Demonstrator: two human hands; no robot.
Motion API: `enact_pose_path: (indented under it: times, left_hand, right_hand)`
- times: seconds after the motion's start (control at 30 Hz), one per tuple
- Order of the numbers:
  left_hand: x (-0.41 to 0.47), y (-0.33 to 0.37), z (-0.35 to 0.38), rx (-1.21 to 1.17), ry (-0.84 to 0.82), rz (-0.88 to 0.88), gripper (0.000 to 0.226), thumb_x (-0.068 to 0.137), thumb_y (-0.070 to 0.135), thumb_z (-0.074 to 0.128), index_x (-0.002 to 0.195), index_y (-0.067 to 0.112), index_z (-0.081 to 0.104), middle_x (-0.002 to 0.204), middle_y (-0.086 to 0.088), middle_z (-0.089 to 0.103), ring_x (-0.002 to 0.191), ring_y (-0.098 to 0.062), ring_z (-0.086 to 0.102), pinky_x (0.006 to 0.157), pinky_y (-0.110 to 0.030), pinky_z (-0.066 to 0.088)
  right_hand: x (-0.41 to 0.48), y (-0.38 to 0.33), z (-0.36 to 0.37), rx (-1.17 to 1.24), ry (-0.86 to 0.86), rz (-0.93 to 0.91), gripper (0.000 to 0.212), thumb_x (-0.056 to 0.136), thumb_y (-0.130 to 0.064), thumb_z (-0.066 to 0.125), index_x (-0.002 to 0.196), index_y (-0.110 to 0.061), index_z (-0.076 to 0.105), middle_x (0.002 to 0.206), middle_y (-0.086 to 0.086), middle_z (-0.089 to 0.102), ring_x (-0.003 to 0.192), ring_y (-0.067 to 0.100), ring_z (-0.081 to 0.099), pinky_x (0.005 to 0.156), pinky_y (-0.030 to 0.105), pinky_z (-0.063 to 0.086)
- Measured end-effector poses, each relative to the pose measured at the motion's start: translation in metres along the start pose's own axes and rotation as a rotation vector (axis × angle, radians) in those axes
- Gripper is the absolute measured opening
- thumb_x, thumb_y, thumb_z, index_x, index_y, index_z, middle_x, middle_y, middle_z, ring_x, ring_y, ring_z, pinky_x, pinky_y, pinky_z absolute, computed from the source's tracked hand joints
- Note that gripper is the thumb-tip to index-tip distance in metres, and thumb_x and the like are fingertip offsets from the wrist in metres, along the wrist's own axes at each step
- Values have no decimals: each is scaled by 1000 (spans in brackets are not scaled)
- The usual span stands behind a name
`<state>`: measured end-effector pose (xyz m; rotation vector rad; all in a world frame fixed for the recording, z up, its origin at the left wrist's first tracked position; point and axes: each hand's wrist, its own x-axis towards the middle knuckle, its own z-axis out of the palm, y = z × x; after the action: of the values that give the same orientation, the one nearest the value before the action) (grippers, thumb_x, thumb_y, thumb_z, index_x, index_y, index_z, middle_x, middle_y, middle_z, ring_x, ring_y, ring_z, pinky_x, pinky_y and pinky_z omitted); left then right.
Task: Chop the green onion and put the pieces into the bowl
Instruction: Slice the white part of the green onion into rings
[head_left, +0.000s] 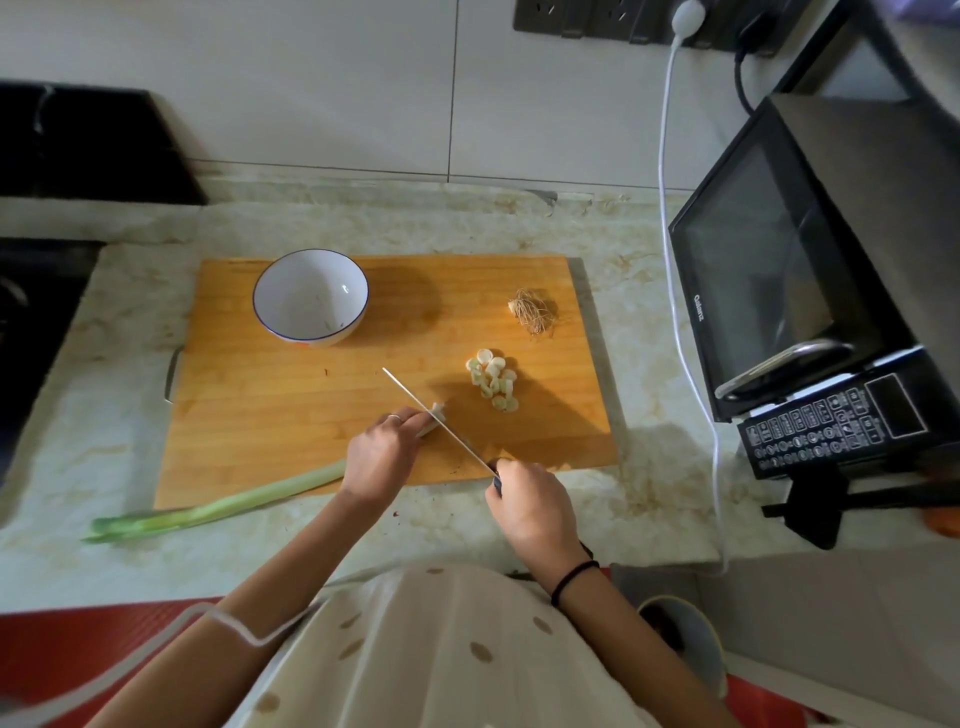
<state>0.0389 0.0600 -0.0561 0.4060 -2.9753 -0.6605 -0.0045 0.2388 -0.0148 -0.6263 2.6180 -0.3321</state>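
A long green onion (218, 506) lies across the front left of the wooden cutting board (291, 415), its green end hanging over the counter. My left hand (382, 454) holds down its white end, fingers curled over it. My right hand (532, 506) grips the handle of a knife (434, 415), whose blade rests on the white tip just right of my left fingers. A small heap of cut onion rings (493, 382) lies on the board to the right of the blade. The white bowl (310, 296) with a blue rim stands at the board's back left, with no onion in it.
The cut-off root end (532, 312) lies at the board's back right. A black microwave oven (810, 312) stands to the right, with a white cable (675, 291) running down beside it. A dark stove (36, 291) is at the left edge.
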Motion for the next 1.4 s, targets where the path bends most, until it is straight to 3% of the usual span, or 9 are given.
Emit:
enact_pose_path:
  times: [0.17, 0.37, 0.47, 0.57, 0.83, 1.0, 1.17, 1.4]
  left_hand:
    - [2, 0, 2, -17, 26, -8, 42, 74, -4, 62, 108, 20, 67, 103, -1, 68, 82, -29, 63, 46, -32, 49]
    - [5, -1, 5, -23, 30, -11, 40, 72, -6, 62, 103, 17, 69, 102, -2, 69, 78, -30, 63, 44, -32, 50]
    - [5, -1, 5, -28, 35, -7, 39, 71, -7, 64, 101, 16, 70, 99, -4, 69, 76, -31, 64, 44, -32, 50]
    - [5, -3, 4, -33, 41, -5, 40, 71, -5, 65, 102, 19, 70, 100, -3, 69, 77, -29, 64, 45, -31, 49]
    - [2, -8, 4, -63, 29, 25, 41, 68, 0, 72, 104, 18, 70, 101, -3, 69, 80, -27, 66, 46, -32, 51]
    - [-5, -10, 5, -80, 57, 74, 39, 70, 1, 74, 105, 16, 68, 104, -1, 69, 77, -27, 67, 45, -28, 50]
    - [-8, -12, 6, -111, 78, 45, 30, 74, -3, 68, 99, 13, 69, 104, 0, 69, 73, -26, 67, 46, -27, 48]
    - [-6, -8, 5, -95, 66, 56, 38, 73, -3, 67, 103, 20, 69, 104, 3, 68, 77, -24, 67, 46, -25, 46]
  right_hand:
    - [6, -7, 2, 45, 7, 53, 18, 88, -14, 47, 71, -16, 42, 82, 10, 64, 76, 30, 60, 56, 29, 34]
    - [24, -15, 7, 78, 42, 52, 30, 86, -13, 49, 61, -16, 34, 76, 9, 63, 63, 27, 50, 52, 26, 27]
    - [33, -23, 9, 83, 45, 36, 40, 85, -11, 49, 55, -22, 25, 59, -1, 47, 57, 23, 40, 46, 26, 20]
    - [38, -27, 10, 94, 25, 54, 39, 86, -12, 48, 56, -22, 25, 55, -7, 34, 56, 23, 42, 43, 25, 20]
    - [41, -7, -1, 58, 127, 104, 29, 88, -13, 50, 63, -16, 37, 72, 7, 60, 58, 21, 45, 47, 25, 28]
    - [30, 12, -8, 57, 186, 143, 24, 88, -16, 49, 66, -14, 40, 60, -2, 44, 57, 19, 44, 48, 27, 27]
    - [14, 12, -4, 110, 166, 46, 22, 86, -16, 49, 66, -12, 45, 56, -3, 46, 51, 17, 44, 40, 19, 21]
    - [-2, 8, 3, 12, 87, -1, 12, 86, -17, 47, 81, -11, 57, 65, 3, 56, 58, 21, 44, 51, 28, 29]
